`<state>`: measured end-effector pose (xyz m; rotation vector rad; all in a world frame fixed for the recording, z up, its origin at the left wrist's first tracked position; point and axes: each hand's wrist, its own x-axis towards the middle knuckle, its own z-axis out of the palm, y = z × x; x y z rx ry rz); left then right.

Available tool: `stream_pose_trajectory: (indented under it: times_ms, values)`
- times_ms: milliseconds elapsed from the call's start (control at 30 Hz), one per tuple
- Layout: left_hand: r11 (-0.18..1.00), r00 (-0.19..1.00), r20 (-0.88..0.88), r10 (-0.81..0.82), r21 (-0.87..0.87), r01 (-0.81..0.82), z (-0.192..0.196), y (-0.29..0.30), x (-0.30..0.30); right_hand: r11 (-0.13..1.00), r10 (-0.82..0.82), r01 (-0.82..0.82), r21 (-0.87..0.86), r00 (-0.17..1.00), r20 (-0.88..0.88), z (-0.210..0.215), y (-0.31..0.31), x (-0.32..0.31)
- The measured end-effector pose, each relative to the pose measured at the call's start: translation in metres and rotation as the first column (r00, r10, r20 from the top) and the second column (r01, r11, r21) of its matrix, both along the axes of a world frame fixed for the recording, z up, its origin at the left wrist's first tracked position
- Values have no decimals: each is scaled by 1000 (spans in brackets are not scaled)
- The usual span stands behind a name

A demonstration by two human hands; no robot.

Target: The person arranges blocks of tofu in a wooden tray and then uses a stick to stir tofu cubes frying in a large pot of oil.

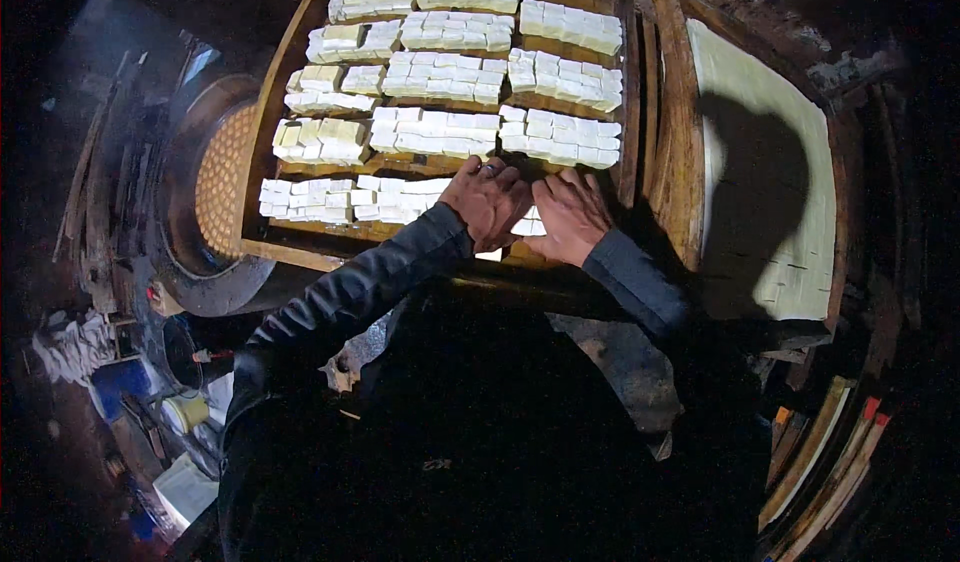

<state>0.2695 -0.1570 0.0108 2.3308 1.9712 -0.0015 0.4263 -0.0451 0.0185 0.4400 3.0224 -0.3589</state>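
Both my hands are at the near edge of a wooden tray (348,260) that holds rows of small white blocks (440,130), which look like cut tofu. My left hand (488,204) has its fingers curled down at the left of a short group of white blocks (528,224). On the right of the same group, my right hand (572,216) closes in with fingers bent and thumb toward the left hand. The two hands grip the group between them; its far side is hidden under the fingers. The nearest row of blocks (400,200) runs up to my left hand.
To the right stands a wooden frame (680,132) holding a pale flat slab (770,122), partly in shadow. Left of the tray is a large round vessel (190,162) with a dotted tan surface. Wooden sticks (815,457) lie at the lower right, and a pale yellow cup (187,414) at the lower left.
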Motion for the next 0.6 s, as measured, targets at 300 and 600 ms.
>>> stream_pose_trajectory:
  times_ms: [300, 600]
  values:
    - [999, 999, 46, -29, -17, 30, -2, -5, -4, 1000, 24, -24, -7, 999, -25, -5, 6, 17]
    - [986, 980, 201, 8, 163, -41, 17, -48, -28, 994, 62, -68, -81, 996, -67, 1, -9, 3]
